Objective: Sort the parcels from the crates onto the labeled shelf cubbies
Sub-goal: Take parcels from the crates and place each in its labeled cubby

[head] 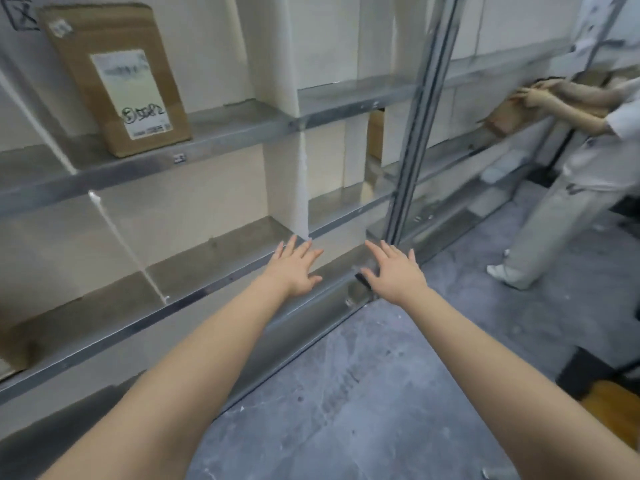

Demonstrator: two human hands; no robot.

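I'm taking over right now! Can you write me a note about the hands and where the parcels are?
Left hand: open, empty, stretched toward the low shelf edge. Right hand: same.
Parcels: a big brown box stands on the upper shelf; a smaller box sits in a cubby further right. Another person holds a parcel at the shelves.
Done: two boxes shelved.
Left: crates are out of view; fetch the next parcel.
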